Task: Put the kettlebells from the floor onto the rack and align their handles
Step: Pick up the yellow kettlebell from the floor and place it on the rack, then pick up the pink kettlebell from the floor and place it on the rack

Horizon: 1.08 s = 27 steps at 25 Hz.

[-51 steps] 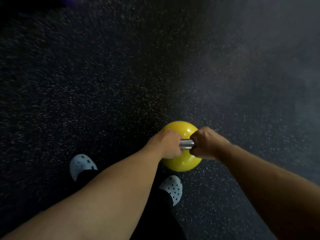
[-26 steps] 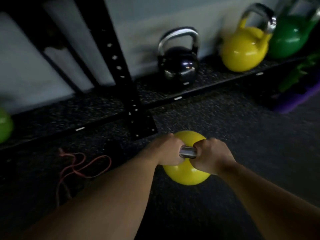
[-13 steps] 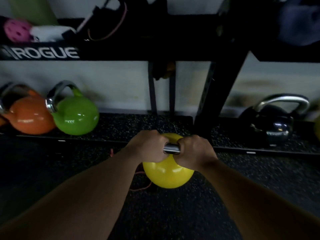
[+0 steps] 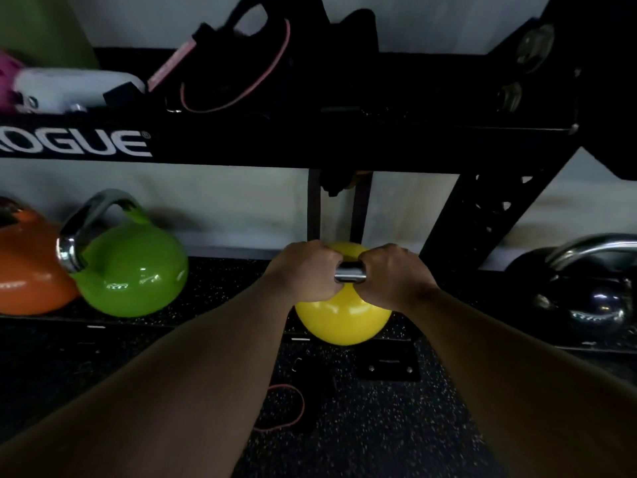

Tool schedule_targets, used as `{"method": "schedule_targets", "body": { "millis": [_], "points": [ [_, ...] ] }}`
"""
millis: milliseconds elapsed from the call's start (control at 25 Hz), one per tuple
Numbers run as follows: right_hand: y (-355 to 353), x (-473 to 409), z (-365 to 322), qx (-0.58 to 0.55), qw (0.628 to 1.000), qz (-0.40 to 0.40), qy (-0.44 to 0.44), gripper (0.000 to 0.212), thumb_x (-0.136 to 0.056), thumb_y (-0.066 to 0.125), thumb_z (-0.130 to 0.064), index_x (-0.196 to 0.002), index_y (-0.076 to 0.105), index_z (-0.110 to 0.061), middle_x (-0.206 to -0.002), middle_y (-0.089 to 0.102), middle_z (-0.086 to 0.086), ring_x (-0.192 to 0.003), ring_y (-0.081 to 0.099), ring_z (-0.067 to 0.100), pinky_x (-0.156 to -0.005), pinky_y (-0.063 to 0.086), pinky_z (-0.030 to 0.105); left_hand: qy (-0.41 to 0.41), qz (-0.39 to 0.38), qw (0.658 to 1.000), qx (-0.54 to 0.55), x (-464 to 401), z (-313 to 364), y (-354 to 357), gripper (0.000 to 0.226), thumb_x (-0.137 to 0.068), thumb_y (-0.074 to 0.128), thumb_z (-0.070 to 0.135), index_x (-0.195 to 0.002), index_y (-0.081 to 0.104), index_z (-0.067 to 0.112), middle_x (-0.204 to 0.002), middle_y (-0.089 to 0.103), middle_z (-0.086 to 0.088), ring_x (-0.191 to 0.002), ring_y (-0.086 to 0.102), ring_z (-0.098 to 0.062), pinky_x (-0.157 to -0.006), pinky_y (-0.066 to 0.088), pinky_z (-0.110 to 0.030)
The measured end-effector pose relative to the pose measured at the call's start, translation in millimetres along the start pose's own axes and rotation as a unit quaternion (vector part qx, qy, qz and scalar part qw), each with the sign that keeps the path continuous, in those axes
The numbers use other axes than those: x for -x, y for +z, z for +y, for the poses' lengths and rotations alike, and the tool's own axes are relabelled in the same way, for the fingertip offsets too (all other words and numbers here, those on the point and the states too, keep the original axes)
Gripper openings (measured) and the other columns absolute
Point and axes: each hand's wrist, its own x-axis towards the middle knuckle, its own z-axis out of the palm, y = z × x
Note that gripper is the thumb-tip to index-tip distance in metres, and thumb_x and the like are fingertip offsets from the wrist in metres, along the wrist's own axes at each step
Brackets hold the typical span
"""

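Note:
A yellow kettlebell (image 4: 341, 319) with a steel handle hangs in the air at the front edge of the rack's bottom shelf (image 4: 220, 291). My left hand (image 4: 306, 274) grips the handle's left side and my right hand (image 4: 393, 274) grips its right side. A short bare piece of handle shows between my fists. On the shelf to the left stand a green kettlebell (image 4: 131, 270) and an orange kettlebell (image 4: 27, 270). A black kettlebell (image 4: 586, 291) stands on the shelf to the right.
A black upright post (image 4: 489, 215) rises just right of the yellow kettlebell, with its bolted foot plate (image 4: 389, 367) on the speckled floor. An upper shelf beam marked ROGUE (image 4: 241, 143) carries straps and bands. A red band (image 4: 286, 408) lies on the floor below my arms.
I carried the yellow kettlebell from open floor toward the rack. Over the last half second it has come closer to the bottom shelf and a little higher, both hands still on the handle.

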Motion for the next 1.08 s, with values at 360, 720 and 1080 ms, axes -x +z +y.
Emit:
{"method": "schedule_targets", "body": {
  "millis": [360,720,1080],
  "points": [
    [18,-54,23,-0.085,0.991,0.052,0.084,0.016,-0.083,0.064,-0.015,-0.098,0.066,-0.017,-0.087,0.065,0.008,-0.074,0.059,0.027,-0.063,0.045,0.030,-0.091,0.000,0.992,0.086,-53,-22,9,0.008,-0.079,0.066,0.025,-0.088,0.066,0.025,-0.065,0.046,0.009,-0.063,0.052,-0.021,-0.057,0.039,-0.029],
    [25,-72,34,-0.061,0.991,0.094,0.080,0.017,-0.083,0.063,-0.004,-0.097,0.058,-0.012,-0.091,0.068,0.018,-0.081,0.064,0.040,-0.073,0.052,0.042,-0.106,0.037,0.991,0.074,-73,-22,24,0.016,-0.089,0.070,0.021,-0.103,0.066,0.016,-0.080,0.057,-0.002,-0.070,0.054,-0.020,-0.063,0.039,-0.031],
    [4,-64,11,0.096,0.993,0.062,-0.010,0.060,-0.076,0.065,-0.027,-0.132,0.046,-0.016,-0.126,0.052,0.016,-0.115,0.044,0.038,-0.090,0.037,0.046,-0.156,0.015,0.987,0.024,-51,-19,5,0.057,-0.080,0.071,0.026,-0.130,0.045,0.017,-0.129,0.055,-0.013,-0.121,0.049,-0.039,-0.097,0.038,-0.052]
  ]
}}
